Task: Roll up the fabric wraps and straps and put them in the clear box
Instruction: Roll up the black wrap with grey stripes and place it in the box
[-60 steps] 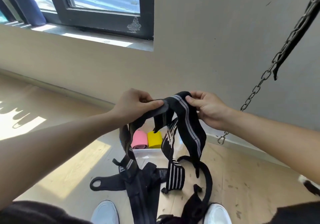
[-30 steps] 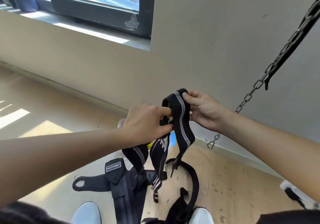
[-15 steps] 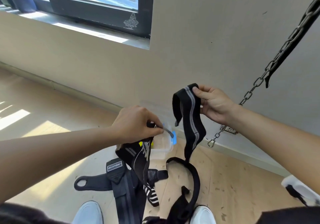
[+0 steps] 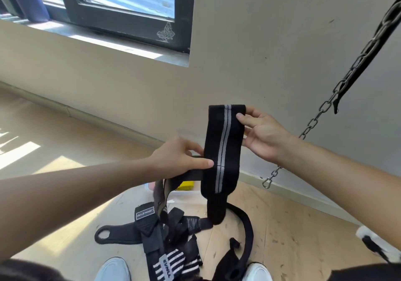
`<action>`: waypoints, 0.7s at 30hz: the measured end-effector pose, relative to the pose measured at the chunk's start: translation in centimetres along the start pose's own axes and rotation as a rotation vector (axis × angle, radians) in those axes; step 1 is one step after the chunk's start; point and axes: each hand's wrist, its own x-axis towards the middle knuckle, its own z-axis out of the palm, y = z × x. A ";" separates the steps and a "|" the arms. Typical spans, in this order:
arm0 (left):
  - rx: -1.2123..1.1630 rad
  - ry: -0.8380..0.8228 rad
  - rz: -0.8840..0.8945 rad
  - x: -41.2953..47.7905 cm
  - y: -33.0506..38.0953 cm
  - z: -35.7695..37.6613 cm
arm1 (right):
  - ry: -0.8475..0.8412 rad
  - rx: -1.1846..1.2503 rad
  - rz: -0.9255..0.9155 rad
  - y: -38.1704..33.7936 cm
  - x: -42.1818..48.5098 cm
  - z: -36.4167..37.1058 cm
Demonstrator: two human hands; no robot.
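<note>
A black fabric wrap with a grey centre stripe hangs flat in front of me. My right hand pinches its top right edge. My left hand pinches its left edge lower down, thumb on the front, and also holds a dark strap end that droops below. A pile of black straps and striped wraps lies on the floor beneath. The clear box stands behind the pile, mostly hidden by the wrap; a yellow roll shows inside it.
A metal chain with a clip hangs at the right, close to my right forearm. My two light shoes are at the bottom edge. A beige wall and a dark-framed window stand ahead. The floor is light wood.
The striped wrap has been pulled free of the other straps and now hangs flat and straight. My left hand has moved right onto its edge; the tangled striped wrap it held now lies on the pile.
</note>
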 end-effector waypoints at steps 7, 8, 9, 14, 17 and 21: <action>0.069 0.029 0.107 -0.4 0.7 -0.8 | 0.249 -0.165 -0.087 -1.0 -0.6 -0.1; 0.057 0.012 0.133 -0.6 1.1 -1.2 | 0.332 -0.306 -0.110 -1.2 -0.7 -0.4; 0.029 -0.004 0.156 -0.8 1.5 -1.6 | 0.413 -0.442 -0.131 -1.4 -0.8 -0.9; 0.035 -0.027 0.303 -1.0 3.4 -3.0 | 0.521 -1.021 -0.453 -2.1 -1.2 -2.8; 0.106 -0.045 0.351 -1.2 4.7 -3.2 | -0.021 -0.944 -0.463 -2.7 -2.8 -0.9; 0.119 -0.049 0.380 -1.4 5.7 -3.7 | -0.546 -0.932 -0.146 -2.5 -4.7 1.3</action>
